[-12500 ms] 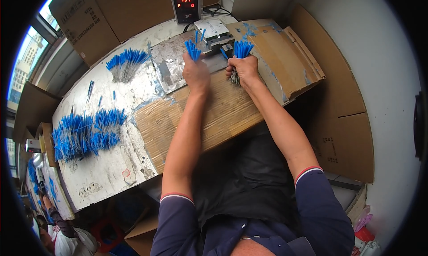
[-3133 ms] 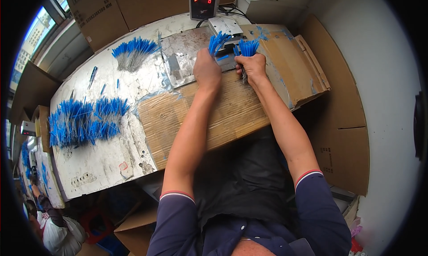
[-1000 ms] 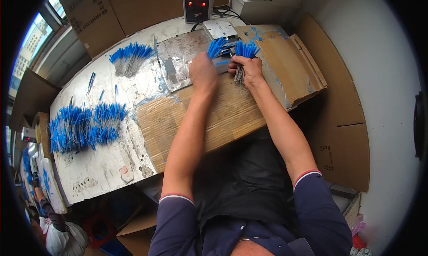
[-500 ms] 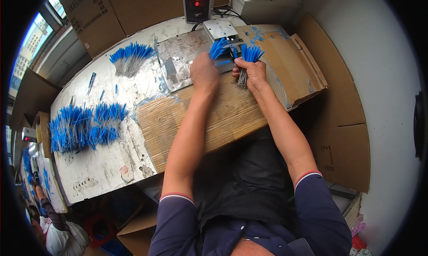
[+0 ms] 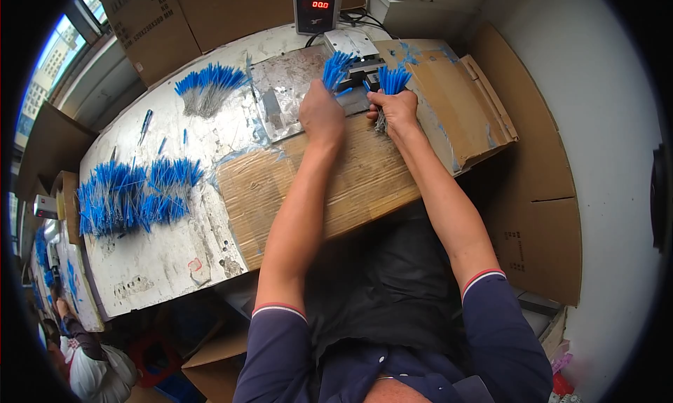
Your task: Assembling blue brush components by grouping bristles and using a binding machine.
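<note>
Head cam: left hand (image 5: 322, 115), kinda blurry, is wrapped round a blue-tipped bundle (image 5: 337, 68); right hand (image 5: 395, 110) is clutching a second bundle (image 5: 394, 80). Both run roughly near-to-far, blue ends far. Metal machine (image 5: 352, 44) sits just beyond; right hand's fingers look nearer its front.

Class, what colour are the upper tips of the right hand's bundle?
The upper tips are blue; see head view.
</note>
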A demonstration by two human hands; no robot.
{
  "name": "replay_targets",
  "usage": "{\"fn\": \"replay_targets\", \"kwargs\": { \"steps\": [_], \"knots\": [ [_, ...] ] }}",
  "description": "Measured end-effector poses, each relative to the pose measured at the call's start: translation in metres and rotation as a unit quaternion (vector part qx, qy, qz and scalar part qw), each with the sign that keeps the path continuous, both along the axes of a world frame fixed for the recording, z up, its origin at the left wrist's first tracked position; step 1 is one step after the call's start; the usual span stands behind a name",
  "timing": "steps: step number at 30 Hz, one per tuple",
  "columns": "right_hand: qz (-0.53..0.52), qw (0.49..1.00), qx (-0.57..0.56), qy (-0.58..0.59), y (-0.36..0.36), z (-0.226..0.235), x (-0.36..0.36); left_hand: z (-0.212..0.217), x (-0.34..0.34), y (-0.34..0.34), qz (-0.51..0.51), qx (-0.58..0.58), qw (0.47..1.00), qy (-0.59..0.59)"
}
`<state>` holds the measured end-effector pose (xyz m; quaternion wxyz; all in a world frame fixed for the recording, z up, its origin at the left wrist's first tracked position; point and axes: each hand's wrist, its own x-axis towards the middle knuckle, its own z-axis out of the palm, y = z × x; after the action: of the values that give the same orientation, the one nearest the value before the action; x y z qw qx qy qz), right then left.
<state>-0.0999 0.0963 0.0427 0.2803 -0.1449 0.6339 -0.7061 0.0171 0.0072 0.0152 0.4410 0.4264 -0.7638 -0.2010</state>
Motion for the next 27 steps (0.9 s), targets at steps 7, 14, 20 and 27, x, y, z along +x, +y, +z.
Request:
{"fn": "replay_targets", "kwargs": {
  "steps": [7, 14, 20, 27],
  "knots": [
    [-0.054, 0.997, 0.039, 0.045, -0.018, -0.001, 0.0, -0.002, -0.002, -0.001, 0.001, -0.009, 0.999, 0.031],
    [-0.057, 0.997, 0.023, 0.047, -0.016, 0.003, 0.006, -0.003, 0.0, -0.004, 0.001, -0.077, 0.996, 0.037],
    [-0.013, 0.999, -0.023, -0.034, -0.001, 0.003, -0.002, 0.0, -0.002, 0.002, -0.032, -0.044, 0.998, -0.009],
    [-0.025, 0.998, -0.038, -0.032, 0.008, 0.003, 0.002, 0.001, -0.001, 0.0, -0.041, -0.021, 0.998, -0.042]
  ]
}}
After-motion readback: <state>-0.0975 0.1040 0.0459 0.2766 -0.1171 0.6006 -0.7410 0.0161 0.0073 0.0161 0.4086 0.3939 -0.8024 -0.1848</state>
